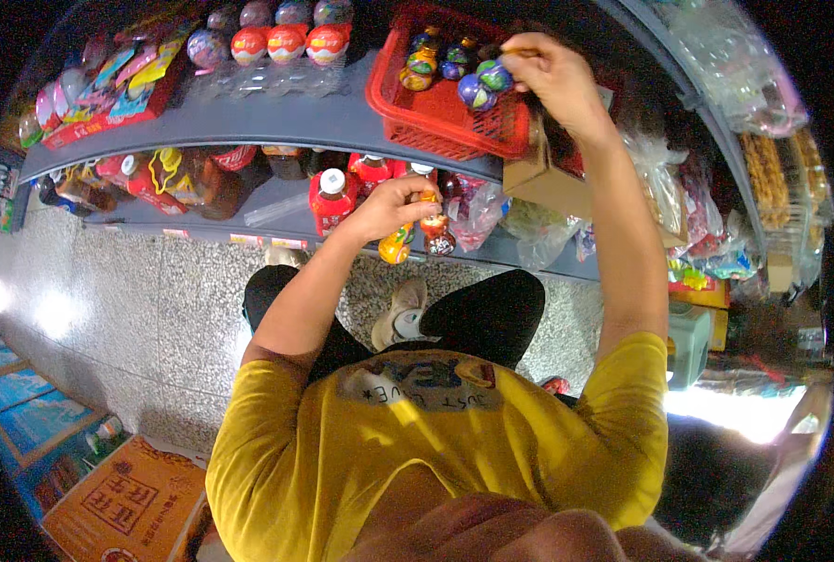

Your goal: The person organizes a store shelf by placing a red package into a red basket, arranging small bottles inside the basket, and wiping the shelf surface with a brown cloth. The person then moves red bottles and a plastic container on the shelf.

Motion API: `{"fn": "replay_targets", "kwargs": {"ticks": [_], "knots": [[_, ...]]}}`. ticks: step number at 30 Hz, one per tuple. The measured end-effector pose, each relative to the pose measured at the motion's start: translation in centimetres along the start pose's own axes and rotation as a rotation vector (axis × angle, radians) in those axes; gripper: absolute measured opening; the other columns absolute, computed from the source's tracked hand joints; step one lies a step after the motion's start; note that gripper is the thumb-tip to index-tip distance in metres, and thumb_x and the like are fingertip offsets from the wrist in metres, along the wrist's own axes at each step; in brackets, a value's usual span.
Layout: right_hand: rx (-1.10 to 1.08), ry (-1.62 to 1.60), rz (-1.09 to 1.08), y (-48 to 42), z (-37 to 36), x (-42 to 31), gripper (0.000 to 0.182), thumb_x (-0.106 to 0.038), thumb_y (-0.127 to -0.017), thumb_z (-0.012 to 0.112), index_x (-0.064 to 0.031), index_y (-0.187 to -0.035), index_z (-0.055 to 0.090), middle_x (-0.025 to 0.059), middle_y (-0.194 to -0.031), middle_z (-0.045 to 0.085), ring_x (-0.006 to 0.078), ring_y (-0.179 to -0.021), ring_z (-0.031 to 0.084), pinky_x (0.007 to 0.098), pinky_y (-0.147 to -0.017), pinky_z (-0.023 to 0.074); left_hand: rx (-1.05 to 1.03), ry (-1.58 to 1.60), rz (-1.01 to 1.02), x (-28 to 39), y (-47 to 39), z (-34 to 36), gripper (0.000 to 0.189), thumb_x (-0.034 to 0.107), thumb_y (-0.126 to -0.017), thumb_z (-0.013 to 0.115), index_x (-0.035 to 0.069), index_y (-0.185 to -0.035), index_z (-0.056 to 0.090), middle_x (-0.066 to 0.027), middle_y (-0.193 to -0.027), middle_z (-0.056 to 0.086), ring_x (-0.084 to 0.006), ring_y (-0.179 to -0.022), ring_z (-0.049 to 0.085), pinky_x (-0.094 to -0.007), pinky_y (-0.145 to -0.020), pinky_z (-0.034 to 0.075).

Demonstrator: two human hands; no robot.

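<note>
My right hand (547, 74) is over the right end of a red plastic basket (417, 116), its fingers closed on the top of a small blue-and-green gourd-shaped package (485, 86). Inside the basket stand several similar packages, among them a yellow one (419, 69) and a dark blue one (456, 62). Lower down, in front of the shelf's edge, my left hand (401, 207) pinches the necks of small gourd-shaped packages, one brown and red (438, 235), one yellow (395, 244) that hangs beside it.
Red-labelled drink bottles (332, 200) stand on the lower shelf. Round capsule toys (287, 43) sit in a clear tray on the upper shelf (262, 123). A cardboard box (547, 186) is right of the basket. An orange carton (132, 495) lies on the floor at lower left.
</note>
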State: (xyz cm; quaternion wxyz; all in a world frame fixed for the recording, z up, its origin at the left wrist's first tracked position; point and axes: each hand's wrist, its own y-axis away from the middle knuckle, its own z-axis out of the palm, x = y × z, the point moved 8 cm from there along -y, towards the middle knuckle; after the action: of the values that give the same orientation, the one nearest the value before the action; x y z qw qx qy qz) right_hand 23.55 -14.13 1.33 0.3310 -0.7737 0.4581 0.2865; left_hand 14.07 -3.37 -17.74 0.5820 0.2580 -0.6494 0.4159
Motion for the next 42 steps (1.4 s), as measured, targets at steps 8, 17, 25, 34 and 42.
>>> {"fn": "replay_targets", "kwargs": {"ticks": [8, 17, 25, 34, 42], "knots": [[-0.231, 0.928, -0.223, -3.5, 5.1, 3.1, 0.026, -0.017, -0.07, 0.06, -0.0038, -0.091, 0.053, 0.0154, -0.084, 0.055, 0.0328, -0.077, 0.053, 0.0372, -0.068, 0.042, -0.042, 0.025, 0.051, -0.9, -0.6, 0.4, 0.017, 0.016, -0.075, 0.06, 0.003, -0.083, 0.053, -0.0014, -0.069, 0.05, -0.0077, -0.064, 0.045, -0.0233, -0.056, 0.038], [-0.104, 0.977, -0.203, -4.0, -0.5, 3.9, 0.039, -0.028, -0.075, 0.054, -0.0054, -0.107, 0.049, 0.0172, -0.106, 0.051, 0.0312, -0.099, 0.048, 0.034, -0.082, 0.0388, -0.021, 0.229, -0.073, -0.3, -0.8, -0.6, 0.012, 0.013, -0.079, 0.056, 0.003, -0.084, 0.053, 0.0025, -0.074, 0.052, -0.0029, -0.066, 0.045, -0.0187, -0.058, 0.038], [-0.045, 0.967, -0.051, -1.6, -4.2, 4.4, 0.039, -0.033, -0.077, 0.052, -0.0077, -0.107, 0.05, 0.0146, -0.102, 0.055, 0.0294, -0.095, 0.052, 0.0336, -0.082, 0.0388, -0.068, 0.27, -0.039, -0.1, -1.4, -0.4, 0.01, 0.011, -0.08, 0.054, 0.003, -0.086, 0.052, 0.002, -0.078, 0.052, -0.0048, -0.073, 0.047, -0.0205, -0.065, 0.04], [-0.311, 0.806, -0.43, -2.2, 8.0, -1.9, 0.023, -0.019, -0.069, 0.059, -0.0063, -0.088, 0.055, 0.0108, -0.085, 0.054, 0.0275, -0.08, 0.054, 0.0349, -0.069, 0.044, -0.072, 0.278, -0.099, -0.6, -1.3, -0.3, 0.011, 0.01, -0.079, 0.055, 0.003, -0.087, 0.053, 0.0022, -0.078, 0.052, -0.0049, -0.072, 0.047, -0.0202, -0.064, 0.04], [-0.577, 1.118, -0.209, -2.3, 13.8, 4.6, 0.029, -0.023, -0.077, 0.045, -0.0061, -0.099, 0.053, 0.0128, -0.11, 0.047, 0.0278, -0.098, 0.048, 0.0404, -0.079, 0.0399, -0.087, 0.306, -0.09, -0.4, -1.2, -0.1, 0.011, 0.01, -0.078, 0.055, 0.003, -0.086, 0.052, 0.0017, -0.078, 0.052, -0.0051, -0.071, 0.047, -0.0203, -0.063, 0.039]]}}
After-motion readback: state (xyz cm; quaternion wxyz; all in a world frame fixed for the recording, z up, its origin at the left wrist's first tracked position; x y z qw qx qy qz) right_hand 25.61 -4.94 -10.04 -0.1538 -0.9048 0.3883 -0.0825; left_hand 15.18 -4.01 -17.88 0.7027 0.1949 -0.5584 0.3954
